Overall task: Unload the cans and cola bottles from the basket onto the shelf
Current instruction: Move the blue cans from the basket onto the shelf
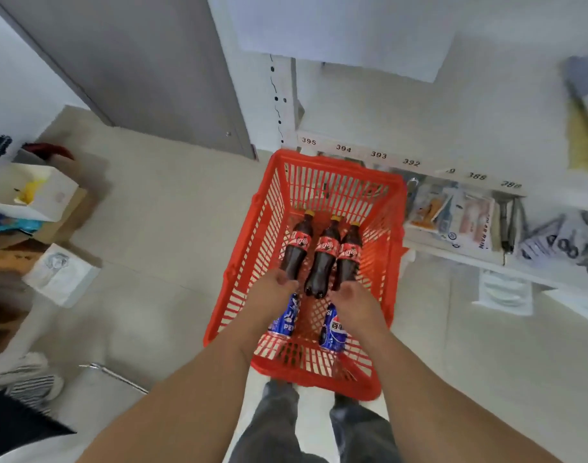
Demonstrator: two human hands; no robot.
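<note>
Fingers of left hand [275, 289] and right hand [349, 297] curl round the outer cola bottles [322, 255], lying in red basket [242, 262]; cans [332, 327] beneath. Advice: grip firmly, lift straight.

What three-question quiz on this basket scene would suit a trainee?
1. How many cola bottles lie in the basket?
2. True or false: both cans already stand on the shelf.
3. Which bottles do the left hand and right hand grip: (a) the outer two, (b) the middle one, (c) none?

Key: 1. three; 2. false, they lie in the basket; 3. a.
</note>
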